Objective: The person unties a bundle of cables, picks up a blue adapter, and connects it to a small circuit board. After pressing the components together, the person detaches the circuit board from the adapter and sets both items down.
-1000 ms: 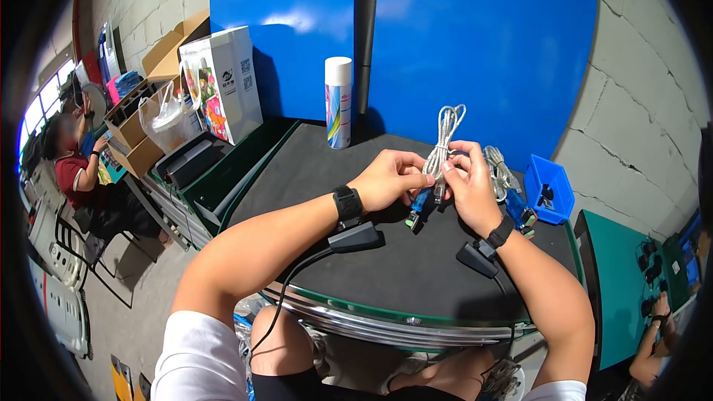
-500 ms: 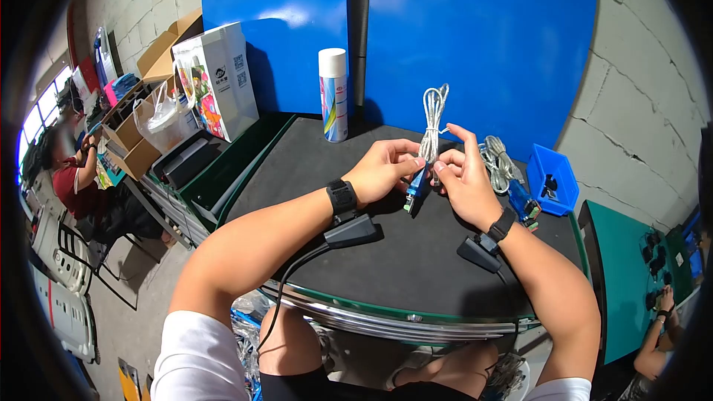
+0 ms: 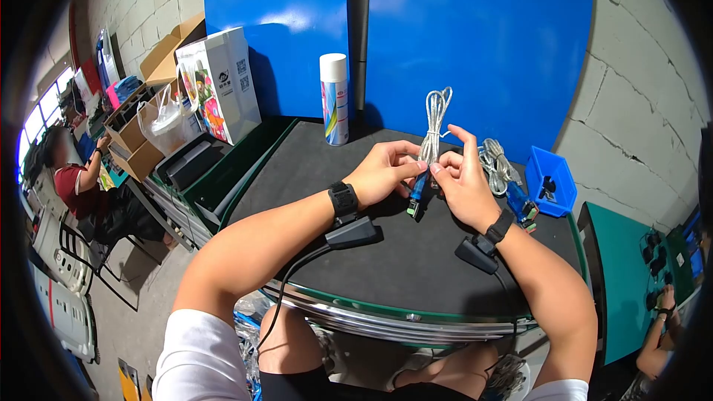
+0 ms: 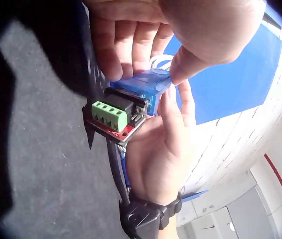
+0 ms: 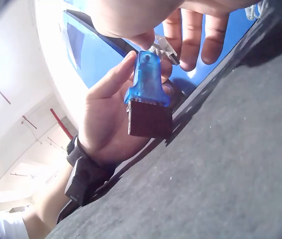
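Note:
A coiled, clear-jacketed cable (image 3: 436,122) stands up in a tied bundle between both hands, its loops pointing away over the mat. My left hand (image 3: 386,172) pinches the translucent blue adapter (image 4: 146,82) at the cable's end between thumb and fingers. A small red circuit board (image 4: 112,132) with a green terminal block (image 4: 109,115) is joined to the adapter. With thumb and fingers, my right hand (image 3: 466,182) holds the lower part of the bundle, its index finger raised. Near the right fingers, the right wrist view shows a metal USB plug (image 5: 169,51).
Beside my right hand lies another coiled cable (image 3: 499,163) with a blue adapter (image 3: 518,197). A blue bin (image 3: 551,186) holding small black parts stands at the table's right. The spray can (image 3: 334,100) stands at the back, by a blue panel (image 3: 475,37).
The bundle has turned slightly upright and shifted left in the head view. The right index finger has lifted off it, and the USB plug has moved back between the hands.

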`<state>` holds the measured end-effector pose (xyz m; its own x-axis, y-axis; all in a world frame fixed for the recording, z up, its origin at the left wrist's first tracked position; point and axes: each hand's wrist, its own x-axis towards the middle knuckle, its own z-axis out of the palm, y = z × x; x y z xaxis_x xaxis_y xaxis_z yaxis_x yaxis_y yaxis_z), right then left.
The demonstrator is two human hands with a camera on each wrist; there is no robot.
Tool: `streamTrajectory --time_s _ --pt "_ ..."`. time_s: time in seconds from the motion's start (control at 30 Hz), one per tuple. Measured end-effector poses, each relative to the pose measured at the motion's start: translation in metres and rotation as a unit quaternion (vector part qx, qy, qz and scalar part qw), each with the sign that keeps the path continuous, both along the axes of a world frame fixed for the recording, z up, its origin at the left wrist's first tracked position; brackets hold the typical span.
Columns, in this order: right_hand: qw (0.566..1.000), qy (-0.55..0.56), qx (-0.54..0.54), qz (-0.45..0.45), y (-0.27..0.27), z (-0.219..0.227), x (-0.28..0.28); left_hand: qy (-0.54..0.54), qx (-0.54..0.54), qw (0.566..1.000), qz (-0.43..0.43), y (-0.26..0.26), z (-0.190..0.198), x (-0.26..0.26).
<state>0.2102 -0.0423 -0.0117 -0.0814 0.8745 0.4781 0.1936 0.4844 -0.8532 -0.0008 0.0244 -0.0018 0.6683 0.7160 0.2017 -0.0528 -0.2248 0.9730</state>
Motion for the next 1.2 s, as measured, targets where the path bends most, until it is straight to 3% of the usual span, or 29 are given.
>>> streamTrajectory --time_s 1.2 --pt "1.000 -0.022 0.003 -0.006 -0.0093 0.0031 -0.0026 0.002 0.007 1.000 0.003 -0.0063 -0.0045 -0.0010"
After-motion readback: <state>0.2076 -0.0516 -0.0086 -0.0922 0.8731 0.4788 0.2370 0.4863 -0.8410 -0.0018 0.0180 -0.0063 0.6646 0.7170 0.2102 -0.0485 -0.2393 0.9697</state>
